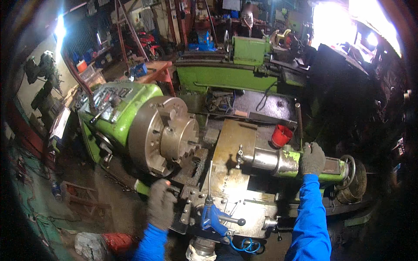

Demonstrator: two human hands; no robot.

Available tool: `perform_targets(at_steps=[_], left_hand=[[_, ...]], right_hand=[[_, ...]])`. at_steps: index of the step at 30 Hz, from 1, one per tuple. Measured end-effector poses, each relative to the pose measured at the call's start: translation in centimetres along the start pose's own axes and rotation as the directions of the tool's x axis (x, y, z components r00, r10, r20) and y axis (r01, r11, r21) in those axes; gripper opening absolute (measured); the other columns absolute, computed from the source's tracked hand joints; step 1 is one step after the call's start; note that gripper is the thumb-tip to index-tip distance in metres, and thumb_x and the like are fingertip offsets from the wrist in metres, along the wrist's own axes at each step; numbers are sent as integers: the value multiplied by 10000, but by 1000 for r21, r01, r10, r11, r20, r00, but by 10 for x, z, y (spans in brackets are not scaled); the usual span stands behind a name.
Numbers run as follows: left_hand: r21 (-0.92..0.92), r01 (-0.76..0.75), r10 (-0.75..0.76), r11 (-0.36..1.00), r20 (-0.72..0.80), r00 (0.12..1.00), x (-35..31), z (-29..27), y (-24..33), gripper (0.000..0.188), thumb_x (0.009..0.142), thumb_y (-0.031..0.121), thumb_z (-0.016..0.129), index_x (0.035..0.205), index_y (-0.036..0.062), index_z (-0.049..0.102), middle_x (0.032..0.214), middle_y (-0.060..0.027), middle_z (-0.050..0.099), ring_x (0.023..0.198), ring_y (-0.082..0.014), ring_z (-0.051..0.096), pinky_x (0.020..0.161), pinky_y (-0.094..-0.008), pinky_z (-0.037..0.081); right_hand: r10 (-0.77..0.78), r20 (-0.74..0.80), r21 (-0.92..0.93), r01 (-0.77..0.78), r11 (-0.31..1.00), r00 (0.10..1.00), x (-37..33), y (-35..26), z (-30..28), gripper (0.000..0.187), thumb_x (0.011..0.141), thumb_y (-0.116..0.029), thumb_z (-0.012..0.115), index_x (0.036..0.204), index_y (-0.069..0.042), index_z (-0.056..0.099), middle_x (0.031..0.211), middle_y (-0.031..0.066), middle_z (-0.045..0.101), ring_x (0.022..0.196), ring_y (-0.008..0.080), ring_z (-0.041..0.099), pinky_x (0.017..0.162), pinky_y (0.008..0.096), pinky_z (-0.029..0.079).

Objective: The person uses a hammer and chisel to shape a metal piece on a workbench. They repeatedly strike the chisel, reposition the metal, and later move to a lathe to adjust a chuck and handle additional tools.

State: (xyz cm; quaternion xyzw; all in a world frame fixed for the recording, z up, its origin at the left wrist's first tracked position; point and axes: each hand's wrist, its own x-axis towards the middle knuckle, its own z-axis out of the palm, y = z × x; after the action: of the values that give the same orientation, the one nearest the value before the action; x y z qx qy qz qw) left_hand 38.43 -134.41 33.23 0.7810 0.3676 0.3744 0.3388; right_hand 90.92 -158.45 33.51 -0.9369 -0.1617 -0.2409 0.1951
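My left hand (162, 204), in a grey work glove, is beside the near left corner of the lathe carriage (257, 213). Its fingers are partly spread, with nothing visible in them, and one bare fingertip pokes out. To the right, my gloved right hand (312, 158) lies over the green tailstock (287, 161), its fingers curled over the top toward the far side. A cylindrical steel piece with a small cross handle (239, 157) juts left from the tailstock. Opposite it is the large steel chuck (150, 132) on the green headstock (117, 113). A blue gun-shaped tool (213, 218) sits on the carriage.
A red bucket (282, 135) stands behind the tailstock, whose handwheel (349, 169) is at its right end. A coiled blue hose (246, 245) hangs at the near edge. Another green machine (217, 78) stands behind. Far back is a person (247, 19); a red motorcycle (150, 45) is at upper left.
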Motion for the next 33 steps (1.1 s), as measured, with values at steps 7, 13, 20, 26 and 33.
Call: perform_targets(at_steps=[7, 13, 20, 26, 33], left_hand=[[-44, 52, -45, 998, 155, 987, -51, 55, 34, 459, 1186, 305, 551, 1512, -13, 612, 1483, -233, 657, 1427, -396, 599, 1234, -450, 450], [44, 1, -9, 999, 186, 983, -32, 53, 43, 405, 1167, 269, 574, 1457, 2, 668, 1400, -252, 689, 1339, -438, 627, 1172, -508, 479], [87, 11, -16, 996, 50, 999, -32, 74, 4, 256, 1123, 238, 633, 1201, 15, 733, 1186, -196, 690, 1149, -371, 638, 1062, -480, 499], [38, 70, -71, 997, 41, 997, -32, 68, 5, 264, 1105, 244, 664, 1248, 44, 760, 1192, -172, 695, 1166, -346, 649, 1045, -462, 509], [127, 105, -113, 986, 58, 992, -26, 71, 2, 255, 1084, 185, 670, 1277, 37, 747, 1166, -184, 712, 1179, -385, 644, 1081, -477, 506]], right_hand=[[9, 8, -48, -9, 999, 1000, -4, 16, -20, 440, 1057, -406, 646, 1276, -51, 785, 1187, 211, 785, 1116, 452, 714, 987, 578, 546], [-29, -46, 135, 34, 990, 999, -21, 39, -7, 412, 1056, -304, 682, 1365, -42, 759, 1227, 221, 790, 1197, 440, 707, 1053, 517, 548], [-412, 780, 566, -251, 785, 470, -100, -34, -193, 539, 998, -188, 711, 1510, -21, 689, 1360, 247, 777, 1220, 343, 763, 1084, 416, 568], [-864, 456, 867, 112, 485, 212, -114, -105, -176, 653, 1002, -221, 748, 1629, -114, 599, 1309, 212, 802, 1082, 305, 785, 993, 421, 604], [-860, 474, 864, 88, 496, 189, -100, -192, -153, 470, 1048, -136, 665, 1517, -141, 701, 1361, 166, 771, 1028, 179, 749, 824, 386, 632]])
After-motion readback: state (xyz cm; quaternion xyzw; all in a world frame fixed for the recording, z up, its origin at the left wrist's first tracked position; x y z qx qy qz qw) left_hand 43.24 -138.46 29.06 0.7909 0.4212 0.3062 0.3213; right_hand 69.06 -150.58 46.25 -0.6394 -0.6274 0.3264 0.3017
